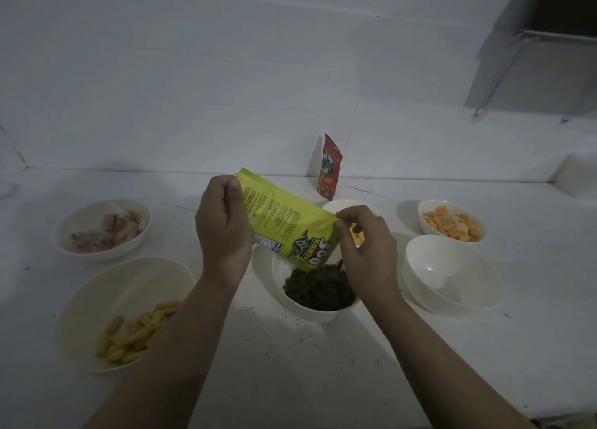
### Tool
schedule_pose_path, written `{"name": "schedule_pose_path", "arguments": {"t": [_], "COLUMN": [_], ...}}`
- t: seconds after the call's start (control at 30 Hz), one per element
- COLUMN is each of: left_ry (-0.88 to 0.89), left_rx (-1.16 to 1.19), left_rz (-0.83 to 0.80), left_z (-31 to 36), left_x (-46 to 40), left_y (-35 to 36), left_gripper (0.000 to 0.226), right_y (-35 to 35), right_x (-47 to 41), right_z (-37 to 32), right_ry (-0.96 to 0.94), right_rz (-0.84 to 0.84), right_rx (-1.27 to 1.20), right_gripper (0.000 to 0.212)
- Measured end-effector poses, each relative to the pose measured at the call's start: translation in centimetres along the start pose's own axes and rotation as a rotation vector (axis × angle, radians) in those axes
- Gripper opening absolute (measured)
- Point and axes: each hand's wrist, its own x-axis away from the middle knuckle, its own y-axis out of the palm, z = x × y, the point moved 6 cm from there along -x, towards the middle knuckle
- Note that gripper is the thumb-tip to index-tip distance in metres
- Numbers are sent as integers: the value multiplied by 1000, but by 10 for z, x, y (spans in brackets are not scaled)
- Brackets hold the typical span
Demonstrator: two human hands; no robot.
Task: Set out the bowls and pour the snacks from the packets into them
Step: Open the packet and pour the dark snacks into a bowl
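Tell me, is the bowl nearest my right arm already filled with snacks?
No, the white bowl beside the right arm shows only its bare inside, while the yellow packet is tipped over the bowl of dark snacks.

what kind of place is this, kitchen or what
Probably a home kitchen or pantry corner, though not certain. A white counter meets a plain white wall, white bowls of snacks sit on it, and a metal rack hangs at upper right. No stove or sink shows.

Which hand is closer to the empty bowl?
Right. The right hand, pinching the yellow packet, sits just left of the empty bowl. The left hand grips the packet's far end, across the bowl of dark snacks.
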Motion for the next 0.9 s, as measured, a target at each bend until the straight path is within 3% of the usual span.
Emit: {"name": "schedule_pose_path", "arguments": {"t": [0.3, 0.53, 0.67, 0.8, 0.9], "left_ry": [32, 32, 29, 29, 42], "left_rx": [-5, -9, -39, -56, -97], "left_rz": [7, 21, 0, -59, -116], "left_z": [4, 3, 4, 7, 12], "left_x": [0, -2, -2, 1, 6], "left_y": [-1, -2, -1, 4, 10], "left_gripper": [21, 21, 22, 20, 21], "right_y": [-2, -9, 1, 9, 14], "right_x": [3, 0, 0, -2, -6], "right_z": [3, -9, -2, -3, -11], "right_ry": [90, -78, -38, 7, 39], "right_rz": [-18, 2, -135, -267, -338], "right_rx": [-41, 93, 113, 117, 14], "right_gripper": [8, 7, 5, 21, 19]}}
